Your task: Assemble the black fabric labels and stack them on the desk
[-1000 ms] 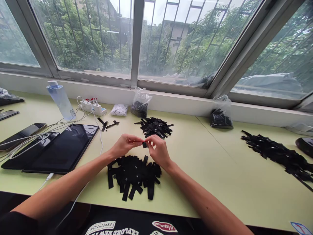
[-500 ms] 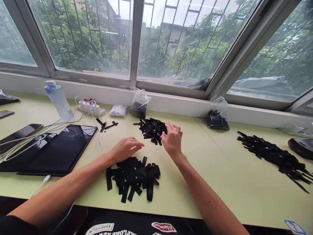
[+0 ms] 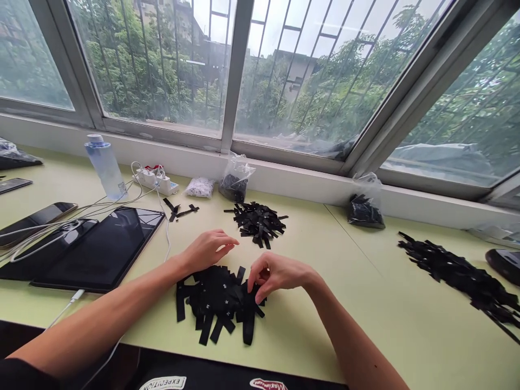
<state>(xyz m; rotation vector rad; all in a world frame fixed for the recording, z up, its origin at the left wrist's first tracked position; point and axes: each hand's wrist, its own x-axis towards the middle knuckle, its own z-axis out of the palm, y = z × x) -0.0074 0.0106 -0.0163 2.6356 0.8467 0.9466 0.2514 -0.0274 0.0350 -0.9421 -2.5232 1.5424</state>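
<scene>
Two heaps of small black fabric labels lie on the pale green table. The near pile (image 3: 219, 303) shows white marks, some reading "M"; the far pile (image 3: 260, 219) sits farther back. My left hand (image 3: 209, 250) hovers by the upper left edge of the near pile, fingers extended and thumb apart, holding nothing. Over that pile's right side is my right hand (image 3: 280, 272), bent downward. Its thumb and curled forefinger reach the labels with a gap between them, and I see nothing held there.
On the left are a black tablet (image 3: 105, 246), a phone (image 3: 38, 223), white cables, a water bottle (image 3: 105, 170) and a power strip (image 3: 156, 181). Plastic bags (image 3: 235, 181) line the window side, another bag (image 3: 365, 208) farther right. A long black strip heap (image 3: 459, 271) lies right.
My right hand has come back from the far pile to the near pile, its fingers curling downward. My left hand has stayed almost in place. The view has shifted slightly.
</scene>
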